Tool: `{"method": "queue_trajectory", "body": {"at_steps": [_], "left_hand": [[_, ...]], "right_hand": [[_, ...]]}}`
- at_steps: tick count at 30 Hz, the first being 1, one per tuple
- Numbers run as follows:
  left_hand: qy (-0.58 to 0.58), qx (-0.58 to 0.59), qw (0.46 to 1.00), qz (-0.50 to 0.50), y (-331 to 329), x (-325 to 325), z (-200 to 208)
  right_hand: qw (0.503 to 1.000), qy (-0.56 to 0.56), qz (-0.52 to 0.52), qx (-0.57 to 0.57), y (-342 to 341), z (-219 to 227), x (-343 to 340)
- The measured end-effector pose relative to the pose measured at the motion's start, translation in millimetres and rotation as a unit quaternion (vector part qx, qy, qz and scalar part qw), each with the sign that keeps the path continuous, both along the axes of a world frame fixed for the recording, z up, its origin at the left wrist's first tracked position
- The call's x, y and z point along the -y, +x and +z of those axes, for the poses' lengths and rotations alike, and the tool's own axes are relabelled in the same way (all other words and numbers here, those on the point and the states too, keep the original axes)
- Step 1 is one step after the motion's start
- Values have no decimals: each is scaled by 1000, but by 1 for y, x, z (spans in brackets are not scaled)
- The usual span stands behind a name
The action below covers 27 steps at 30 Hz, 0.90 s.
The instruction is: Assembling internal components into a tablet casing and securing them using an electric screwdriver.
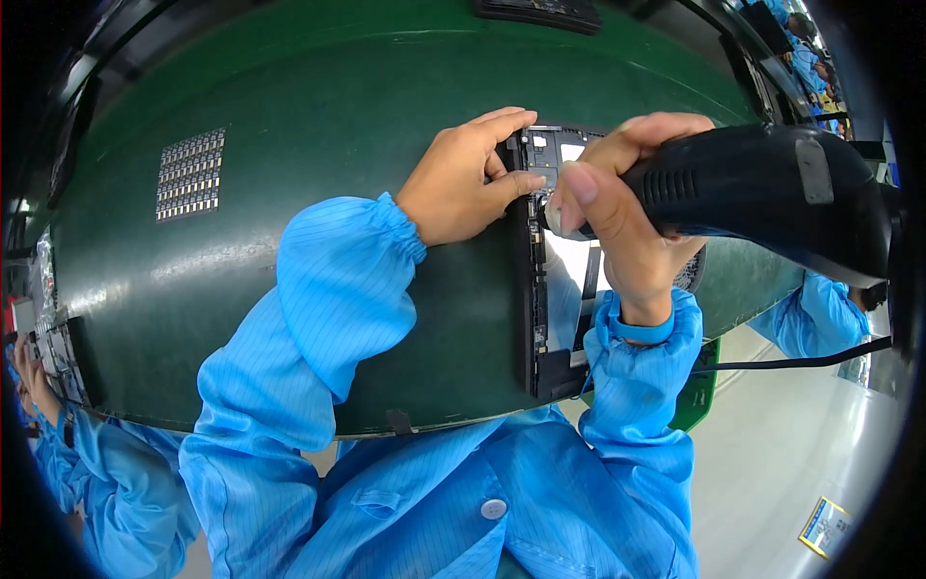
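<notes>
My right hand is wrapped round the front end of a black corded power tool, which looks like an electric screwdriver with a ribbed grip. Its tip is hidden behind my fingers, above an opened black electronic device housing that resembles a laptop base. Small circuit parts and white panels show inside the housing. On the housing's left edge rests my left hand, its index finger and thumb stretched out and apart, the thumb over the inner parts. A blue band circles my right wrist.
A sheet of small rectangular parts lies on the green table at left. Another dark device sits at the far edge. A black cable runs at right. Co-workers' blue sleeves show on both sides.
</notes>
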<state>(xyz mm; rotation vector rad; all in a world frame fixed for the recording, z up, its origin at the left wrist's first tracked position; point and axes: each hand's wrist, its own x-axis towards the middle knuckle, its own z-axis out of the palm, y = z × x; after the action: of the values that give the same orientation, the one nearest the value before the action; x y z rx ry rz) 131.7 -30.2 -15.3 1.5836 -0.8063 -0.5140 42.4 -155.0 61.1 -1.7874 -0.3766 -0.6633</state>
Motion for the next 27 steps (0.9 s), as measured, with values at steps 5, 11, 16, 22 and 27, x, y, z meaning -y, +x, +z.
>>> {"method": "queue_trajectory", "body": {"at_steps": [5,11,16,22,27], "left_hand": [[27,0,1000,-3,1,-1,3],[25,16,1000,-7,3,-2,8],[1,-21,1000,-8,-3,-3,4],[16,392,917,74,-56,-11,5],[-32,476,868,-141,-156,-18,21]], "right_hand": [[1000,-6,11,-2,0,0,1],[999,29,11,-14,-3,1,-1],[998,44,-50,11,-7,1,-4],[970,169,-141,106,-54,32,36],[981,181,-62,-32,-90,30,51]]}}
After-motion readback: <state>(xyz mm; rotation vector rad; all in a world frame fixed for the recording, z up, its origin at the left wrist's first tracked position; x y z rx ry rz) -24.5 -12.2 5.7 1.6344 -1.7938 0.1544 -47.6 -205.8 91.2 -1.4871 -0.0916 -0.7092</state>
